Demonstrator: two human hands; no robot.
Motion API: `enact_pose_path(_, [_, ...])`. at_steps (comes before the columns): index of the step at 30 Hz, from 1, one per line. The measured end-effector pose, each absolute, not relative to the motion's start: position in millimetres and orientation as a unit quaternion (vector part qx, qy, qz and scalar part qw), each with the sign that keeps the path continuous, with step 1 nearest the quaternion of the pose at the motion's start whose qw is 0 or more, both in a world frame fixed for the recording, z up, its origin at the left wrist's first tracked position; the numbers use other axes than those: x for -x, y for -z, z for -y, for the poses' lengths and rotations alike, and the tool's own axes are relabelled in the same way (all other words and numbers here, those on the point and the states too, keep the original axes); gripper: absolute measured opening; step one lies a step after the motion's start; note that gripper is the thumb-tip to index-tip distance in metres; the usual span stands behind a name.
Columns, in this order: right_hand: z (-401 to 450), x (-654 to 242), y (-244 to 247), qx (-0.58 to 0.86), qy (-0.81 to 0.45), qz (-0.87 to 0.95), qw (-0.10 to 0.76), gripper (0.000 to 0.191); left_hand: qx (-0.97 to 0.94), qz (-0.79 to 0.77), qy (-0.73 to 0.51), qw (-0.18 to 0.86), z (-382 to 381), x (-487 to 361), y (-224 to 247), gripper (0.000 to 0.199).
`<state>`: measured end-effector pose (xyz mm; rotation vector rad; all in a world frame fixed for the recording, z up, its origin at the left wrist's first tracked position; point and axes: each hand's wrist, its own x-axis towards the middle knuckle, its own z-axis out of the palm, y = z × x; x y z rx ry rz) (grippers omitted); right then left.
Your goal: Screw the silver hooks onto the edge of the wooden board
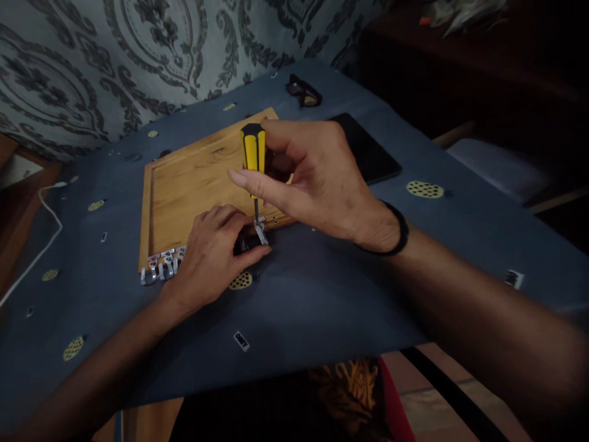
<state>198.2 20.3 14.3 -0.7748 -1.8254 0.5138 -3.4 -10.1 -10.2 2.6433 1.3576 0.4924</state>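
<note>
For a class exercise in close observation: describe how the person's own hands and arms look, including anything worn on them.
The left hand and right hand are ungloved, and no sleeves show on the forearms. A black band circles the right wrist; none shows on the left. No rings are visible, though some fingers are partly hidden.

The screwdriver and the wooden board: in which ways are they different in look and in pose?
The screwdriver has a yellow-and-black handle, whereas the wooden board is light brown. The screwdriver stands nearly upright in the right hand; the wooden board lies on the table. The screwdriver is slim, the wooden board broad.
</note>
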Motion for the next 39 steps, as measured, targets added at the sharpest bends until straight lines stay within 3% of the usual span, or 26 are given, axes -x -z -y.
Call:
enact_pose_path(9, [-20.3, -198.7, -15.8, 0.293, -0.252, 0.781, 0.49, 0.049, -0.873, -0.455, -0.154, 0.084, 10.2, 2.8, 8.5, 0.026])
enact_pose_path(16, [-21.7, -192.1, -14.7, 0.355, -0.208, 0.752, 0.515, 0.045, -0.873, -0.453, -0.159, 0.085, 9.7, 3.9, 10.3, 0.028])
enact_pose_path(23, [-26.4, -197.1, -16.0, 0.266, -0.362, 0.72, 0.529, 0.044, -0.878, -0.446, -0.16, 0.063, 9.6, 4.5, 11.4, 0.026])
enact_pose_path(29, [-22.7, -202.9, -23.8, 0.259, -0.421, 0.717, 0.491, 0.017, -0.879, -0.446, -0.16, 0.057, 9.7, 5.6, 12.8, 0.026])
enact_pose_path(35, [-26.5, -207.1, -23.4, 0.246, -0.388, 0.751, 0.474, 0.045, -0.88, -0.444, -0.158, 0.051, 9.1, 5.4, 13.2, 0.024])
enact_pose_path(39, [-23.0, -202.6, -20.0, 0.314, -0.262, 0.761, 0.504, 0.051, -0.877, -0.45, -0.157, 0.056, 9.6, 4.4, 11.7, 0.027])
